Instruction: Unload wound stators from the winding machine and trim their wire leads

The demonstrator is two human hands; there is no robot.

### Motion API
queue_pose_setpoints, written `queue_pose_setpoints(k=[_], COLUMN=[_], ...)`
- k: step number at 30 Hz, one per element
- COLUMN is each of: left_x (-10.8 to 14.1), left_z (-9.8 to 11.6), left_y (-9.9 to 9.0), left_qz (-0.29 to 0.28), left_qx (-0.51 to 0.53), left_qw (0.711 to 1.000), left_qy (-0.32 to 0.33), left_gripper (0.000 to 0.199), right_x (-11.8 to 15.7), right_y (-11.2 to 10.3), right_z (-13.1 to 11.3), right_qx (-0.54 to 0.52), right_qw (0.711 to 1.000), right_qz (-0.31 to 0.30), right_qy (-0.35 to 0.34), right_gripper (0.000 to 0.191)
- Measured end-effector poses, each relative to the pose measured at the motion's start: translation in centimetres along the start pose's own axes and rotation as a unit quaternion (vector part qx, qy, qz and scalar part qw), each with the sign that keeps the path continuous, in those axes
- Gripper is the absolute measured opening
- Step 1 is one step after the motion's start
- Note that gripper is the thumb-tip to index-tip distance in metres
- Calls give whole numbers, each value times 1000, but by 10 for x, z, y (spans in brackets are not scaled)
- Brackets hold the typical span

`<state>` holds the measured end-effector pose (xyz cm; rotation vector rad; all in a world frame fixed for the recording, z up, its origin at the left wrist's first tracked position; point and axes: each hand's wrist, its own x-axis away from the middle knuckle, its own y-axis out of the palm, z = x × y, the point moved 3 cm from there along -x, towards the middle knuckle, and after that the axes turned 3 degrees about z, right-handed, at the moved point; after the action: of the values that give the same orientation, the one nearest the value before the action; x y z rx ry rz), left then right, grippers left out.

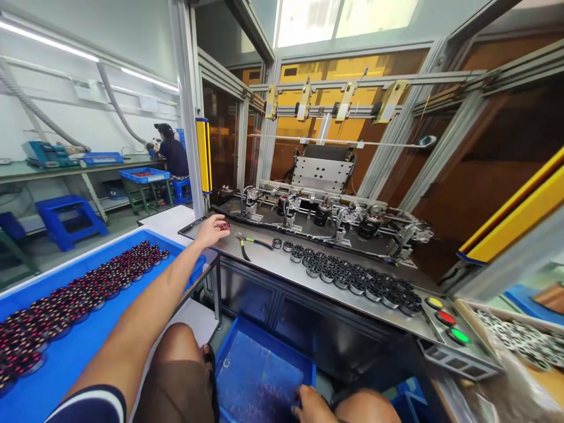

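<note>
– Left of centre in the frame, above the near end of the bench (308,282), your left hand (212,231) pinches one red part (225,226) at the fingertips, a narrow grip.

– And your right hand (312,405)?

– At the bottom edge, right of centre, before the bin (259,364). Your fingers are curled and partly cut off, so I can't tell whether you hold anything.

– How far along are you?

– Partway, I'd judge. The tray (99,336) at lower left bears a long pile (83,299) of red parts, while a cluster of dark parts (352,276) lies right of centre, thinning to single ones beside your pliers (259,241). Dark pieces (323,215) also sit in the machine (324,170), mid-frame.

– So which are done?

– The view doesn't settle that. Both groups are large, and the red part in your fingers isn't set down yet.
</note>
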<state>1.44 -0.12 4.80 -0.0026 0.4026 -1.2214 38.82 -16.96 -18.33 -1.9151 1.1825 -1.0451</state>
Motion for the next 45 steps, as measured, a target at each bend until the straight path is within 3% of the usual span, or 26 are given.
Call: queue_pose_setpoints(k=[2,5,8,10,13,16,19,22,24,27,32,34,37,40,45], left_x=[34,110,189,228,259,267,270,273,275,277,279,279,277,273,272], left_z=[12,25,41,52,65,71,75,80,83,83,80,79,77,71,59], left_y=[2,18,40,49,52,50,48,49,50,53,61,63,64,66,69], left_qz=[13,-11,-45,-40,-50,-79,-107,-145,-149,-116,-76,-80,-86,-106,-170], left_qx=[39,74,139,146,134,129,142,169,178,154,80,67,72,111,222], left_qw=[999,996,979,966,949,940,941,938,935,935,931,932,942,958,950], left_qy=[25,47,139,210,282,307,289,266,268,297,348,346,315,240,137], left_gripper=[69,79,73,73,74,73,77,83,84,78,70,73,73,74,75], right_x=[1,8,27,47,81,102,105,99,97,99,121,125,127,127,117], right_y=[-9,-35,-72,-97,-126,-132,-132,-132,-126,-106,-77,-76,-75,-73,-84], right_z=[-15,-46,-82,-108,-145,-166,-161,-143,-132,-126,-153,-160,-159,-152,-133], right_qx=[-46,-145,-247,-312,-442,-496,-569,-570,-531,-573,-725,-744,-736,-704,-614], right_qw=[999,986,960,936,869,845,806,772,769,770,675,660,672,704,765], right_qz=[7,34,60,71,108,87,24,-148,-223,-189,-112,-98,-85,-87,-171], right_qy=[-17,-69,-115,-147,-196,-179,-159,-239,-279,-207,-76,-33,-1,-18,-91], right_gripper=[17,16,43,52,47,47,52,53,48,38,36,34,36,38,41])
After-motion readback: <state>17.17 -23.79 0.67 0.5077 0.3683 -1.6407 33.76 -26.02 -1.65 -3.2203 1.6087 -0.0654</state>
